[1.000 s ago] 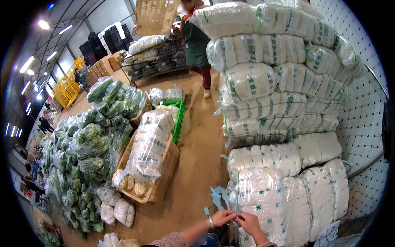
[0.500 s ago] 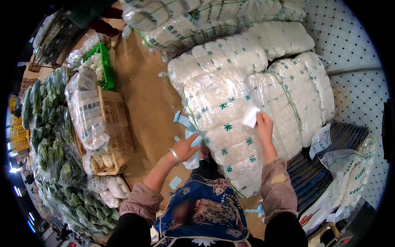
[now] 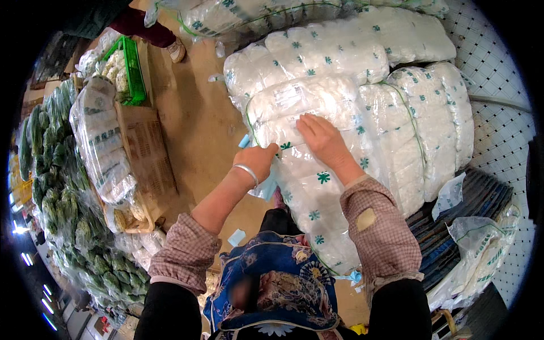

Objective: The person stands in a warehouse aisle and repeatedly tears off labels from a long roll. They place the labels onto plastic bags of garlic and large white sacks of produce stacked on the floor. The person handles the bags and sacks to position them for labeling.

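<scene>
A long clear plastic bag (image 3: 306, 170) packed with white contents and marked with green leaf-like prints lies in front of me. My right hand (image 3: 326, 141) rests flat on its upper part, fingers stretched out and close together. The white slip is not visible now; whether it lies under that hand I cannot tell. Beyond my fingertips, a white printed patch (image 3: 290, 96) shows through or on the plastic. At the bag's left edge is my left hand (image 3: 258, 163), wearing a silver bangle, its fingers curled closed; what they grip is hidden. Light blue paper pieces (image 3: 268, 188) show below it.
More filled bags (image 3: 306, 51) lie beyond and to the right. Dark flattened stacks (image 3: 453, 221) and loose plastic are at right. On the left stand a tan crate (image 3: 148, 158), a green crate (image 3: 135, 73) and bagged green vegetables (image 3: 68, 226). Another person's leg (image 3: 150, 31) shows at top left.
My right hand has gone from holding a white slip above the bag to lying flat on it, farther left. My left hand has moved up to the bag's edge and closed.
</scene>
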The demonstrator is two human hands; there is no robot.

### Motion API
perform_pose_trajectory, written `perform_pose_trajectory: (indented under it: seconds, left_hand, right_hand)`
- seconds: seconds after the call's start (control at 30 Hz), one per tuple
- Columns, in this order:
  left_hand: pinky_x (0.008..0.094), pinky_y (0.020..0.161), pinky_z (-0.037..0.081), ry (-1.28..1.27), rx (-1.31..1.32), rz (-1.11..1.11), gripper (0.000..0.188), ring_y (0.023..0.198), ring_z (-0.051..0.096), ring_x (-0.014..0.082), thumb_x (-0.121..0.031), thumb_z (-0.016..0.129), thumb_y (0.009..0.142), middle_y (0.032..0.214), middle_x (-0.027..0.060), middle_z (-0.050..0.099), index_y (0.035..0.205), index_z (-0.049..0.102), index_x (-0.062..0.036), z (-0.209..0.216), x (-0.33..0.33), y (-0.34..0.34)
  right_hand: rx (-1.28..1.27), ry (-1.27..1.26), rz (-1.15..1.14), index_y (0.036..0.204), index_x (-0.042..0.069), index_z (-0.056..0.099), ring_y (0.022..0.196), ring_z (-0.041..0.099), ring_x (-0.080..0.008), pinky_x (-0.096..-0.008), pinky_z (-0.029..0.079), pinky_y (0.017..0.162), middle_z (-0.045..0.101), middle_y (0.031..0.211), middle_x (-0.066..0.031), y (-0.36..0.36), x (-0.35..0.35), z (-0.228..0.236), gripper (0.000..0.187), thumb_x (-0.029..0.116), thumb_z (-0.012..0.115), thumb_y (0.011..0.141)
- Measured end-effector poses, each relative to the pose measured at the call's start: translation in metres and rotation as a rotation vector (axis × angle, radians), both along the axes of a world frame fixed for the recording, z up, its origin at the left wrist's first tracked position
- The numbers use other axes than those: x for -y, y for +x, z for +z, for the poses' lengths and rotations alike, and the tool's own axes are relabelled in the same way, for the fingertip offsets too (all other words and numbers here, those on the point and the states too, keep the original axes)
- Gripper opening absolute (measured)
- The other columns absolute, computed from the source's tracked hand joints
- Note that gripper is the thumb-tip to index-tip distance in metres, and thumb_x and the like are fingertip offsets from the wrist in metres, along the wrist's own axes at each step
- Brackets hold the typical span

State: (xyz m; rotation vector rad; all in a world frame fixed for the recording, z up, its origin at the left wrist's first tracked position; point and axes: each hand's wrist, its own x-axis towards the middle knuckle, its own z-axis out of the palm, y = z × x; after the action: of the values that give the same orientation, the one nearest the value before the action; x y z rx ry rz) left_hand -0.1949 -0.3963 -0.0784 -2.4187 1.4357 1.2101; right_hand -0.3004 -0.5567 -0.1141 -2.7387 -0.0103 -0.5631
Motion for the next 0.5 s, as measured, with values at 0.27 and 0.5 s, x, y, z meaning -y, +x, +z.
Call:
perform_pose_trajectory:
  seconds: [0.27,0.5]
  left_hand:
    - [0.0406,0.056,0.044,-0.160,-0.182,0.209,0.036,0.062,0.056,0.0332,-0.008,0.044,0.074,0.066,0.0180,0.055,0.109,0.039,-0.0127,-0.006,-0.014,-0.009]
    - [0.0267,0.070,0.048,-0.416,-1.093,1.346,0.048,0.080,0.055,0.0180,0.002,0.048,0.076,0.093,0.0097,0.051,0.119,0.028,-0.0084,0.025,-0.063,-0.047]
  right_hand:
    - [-0.164,0.077,-0.003,0.102,0.000,0.049,0.110,0.037,-0.0279,-0.0400,0.028,0.092,0.046,0.110,-0.0140,-0.003,-0.023,0.000,0.035,0.010,0.054,0.069]
    - [-0.397,0.057,0.096,0.110,0.004,0.044,0.105,0.041,-0.0304,-0.0400,0.031,0.089,0.047,0.111,-0.0132,-0.050,-0.026,0.016,0.044,0.019,0.058,0.071]
